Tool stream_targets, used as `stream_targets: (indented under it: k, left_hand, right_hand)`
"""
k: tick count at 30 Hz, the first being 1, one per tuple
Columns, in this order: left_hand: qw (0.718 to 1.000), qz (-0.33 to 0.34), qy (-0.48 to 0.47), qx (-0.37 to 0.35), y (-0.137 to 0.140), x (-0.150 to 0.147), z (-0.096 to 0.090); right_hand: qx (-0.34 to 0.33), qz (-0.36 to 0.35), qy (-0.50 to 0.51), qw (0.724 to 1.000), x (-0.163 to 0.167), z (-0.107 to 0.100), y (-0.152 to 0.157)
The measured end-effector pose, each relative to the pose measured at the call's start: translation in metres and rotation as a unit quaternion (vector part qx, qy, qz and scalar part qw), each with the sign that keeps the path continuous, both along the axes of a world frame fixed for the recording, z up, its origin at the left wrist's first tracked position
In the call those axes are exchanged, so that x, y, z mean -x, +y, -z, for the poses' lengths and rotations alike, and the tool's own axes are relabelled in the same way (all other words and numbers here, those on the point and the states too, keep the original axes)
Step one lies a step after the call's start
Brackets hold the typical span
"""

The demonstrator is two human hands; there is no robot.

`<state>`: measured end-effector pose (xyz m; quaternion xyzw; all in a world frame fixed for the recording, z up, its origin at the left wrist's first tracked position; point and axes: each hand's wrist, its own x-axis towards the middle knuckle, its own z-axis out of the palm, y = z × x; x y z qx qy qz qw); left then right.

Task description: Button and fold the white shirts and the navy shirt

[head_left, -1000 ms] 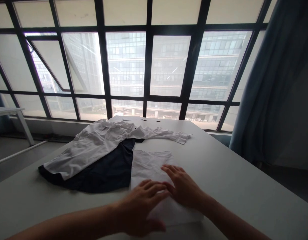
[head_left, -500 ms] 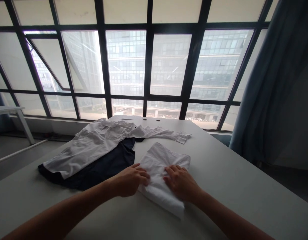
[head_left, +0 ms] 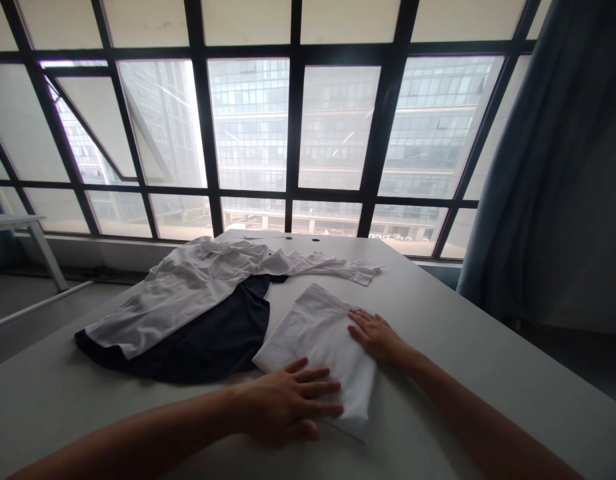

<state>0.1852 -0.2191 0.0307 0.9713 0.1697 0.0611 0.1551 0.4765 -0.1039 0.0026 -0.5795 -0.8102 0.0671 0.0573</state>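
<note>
A folded white garment (head_left: 313, 333) lies flat on the white table in front of me, its surface fairly smooth. My left hand (head_left: 288, 403), fingers spread, rests over its near left edge. At the right edge of the same garment, my right hand (head_left: 378, 335) lies with its fingers stretched out on the cloth. Neither hand grips anything. To the left, a white long-sleeved shirt (head_left: 188, 287) is spread out, one sleeve reaching right. Partly under it lies a dark navy garment (head_left: 213, 340); its kind is not clear.
The white table (head_left: 463, 373) runs away toward a large window wall (head_left: 293, 127) with dark frames. A blue-grey curtain (head_left: 528, 173) hangs at the right. Another white table (head_left: 18, 223) stands at the far left.
My left hand has moved toward me and right, its fingers now spread. My right hand has slid up and right to the garment's edge. The folded garment lies flatter.
</note>
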Motion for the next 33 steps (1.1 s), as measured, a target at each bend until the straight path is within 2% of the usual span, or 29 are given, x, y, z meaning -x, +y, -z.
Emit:
stream_targets:
  k: [3, 5, 8, 13, 18, 25, 29, 33]
  left_hand:
    - [0.999, -0.044, -0.015, -0.016, 0.017, 0.007, 0.009]
    - [0.994, -0.102, -0.021, -0.033, 0.032, 0.014, 0.015]
    - [0.983, -0.176, -0.006, -0.049, 0.051, 0.026, 0.020]
    - [0.962, -0.268, 0.036, -0.051, 0.058, 0.032, 0.020]
    - [0.948, -0.311, 0.069, -0.028, 0.061, 0.034, 0.015]
    - [0.935, -0.341, 0.093, -0.028, 0.072, 0.043, 0.016]
    - [0.939, -0.328, 0.085, -0.064, 0.069, 0.041, 0.013]
    - [0.943, -0.312, 0.044, -0.106, 0.057, 0.033, 0.001]
  right_hand:
    - [-0.017, 0.055, -0.021, 0.998, -0.009, 0.001, 0.006]
    - [-0.065, 0.045, -0.024, 0.997, -0.004, -0.001, -0.001]
    - [-0.105, -0.038, 0.006, 0.994, 0.017, -0.008, -0.023]
    - [-0.013, -0.184, 0.059, 0.981, 0.052, -0.022, -0.063]
    - [0.046, -0.264, 0.061, 0.961, 0.062, -0.032, -0.084]
    - [0.070, -0.322, 0.057, 0.942, 0.068, -0.040, -0.099]
    - [0.083, -0.324, 0.063, 0.940, 0.069, -0.045, -0.100]
    - [0.094, -0.318, 0.087, 0.939, 0.059, -0.062, -0.097]
